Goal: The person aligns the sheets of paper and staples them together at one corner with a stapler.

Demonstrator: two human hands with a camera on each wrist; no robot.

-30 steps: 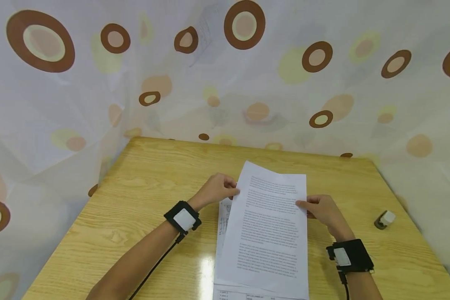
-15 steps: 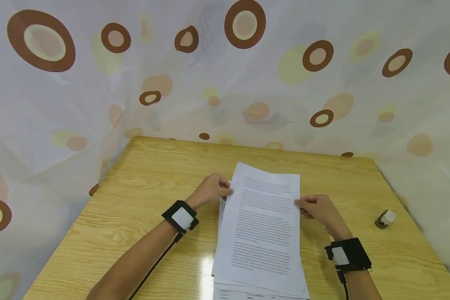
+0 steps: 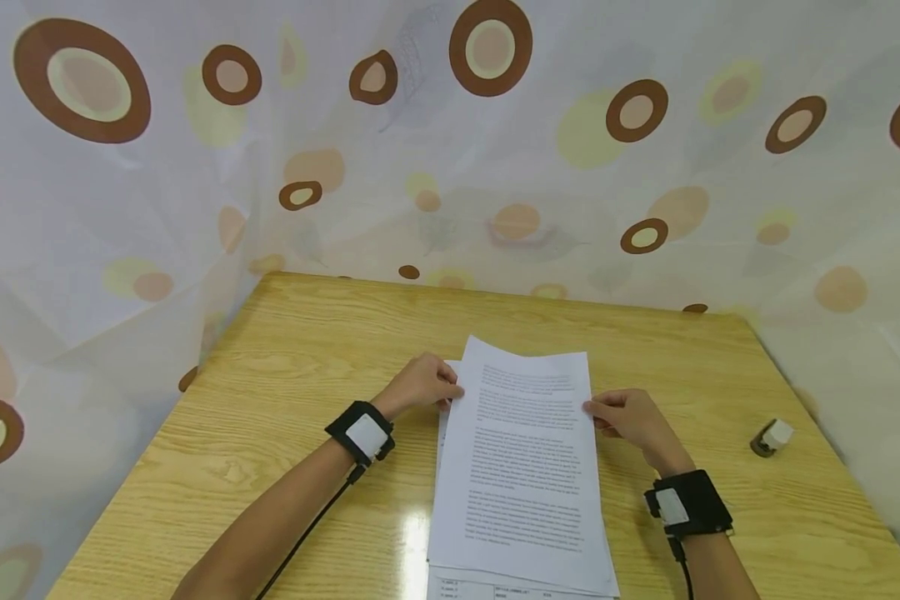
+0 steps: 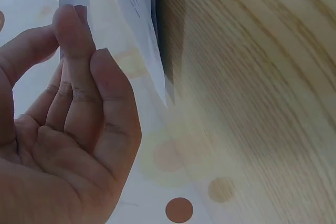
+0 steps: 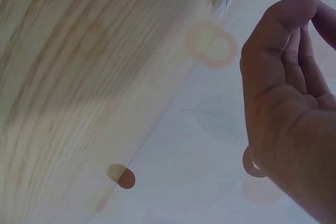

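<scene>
- Printed sheet [image 3: 528, 467]: thin white paper, rectangular, grey typed lines in paragraph blocks; lies over other papers near the front middle of the worktop [image 3: 307, 358], its upper part raised and the top edge bowed in a shallow dip.
- Left hand [image 3: 422, 383]: pinches the sheet's left edge near the top between thumb and fingertips.
- Right hand [image 3: 633, 419]: pinches the right edge, slightly lower, thumb on the printed face.
- Lower papers [image 3: 525, 590]: white, flat, with a ruled grid and small print; they show beyond the sheet's near edge and as a sliver along its left.
- Worktop: yellow wood grain, glossy, a bright glare patch left of the papers.
- Small block-like object [image 3: 771, 437]: dark body, white top, well apart to the right; its kind is hard to tell.
- Backdrop [image 3: 420, 150]: pale, creased, thin-looking sheeting with brown rings and faded ovals.
- Black wristbands, left [image 3: 362, 432] and right [image 3: 690, 502], each with a pale plate and a cable.
- Hidden or cut: most of the lower papers covered; near end runs out of frame; sheet count in the pinch unclear; typed words illegible; both wrist views crop the paper at the top.
</scene>
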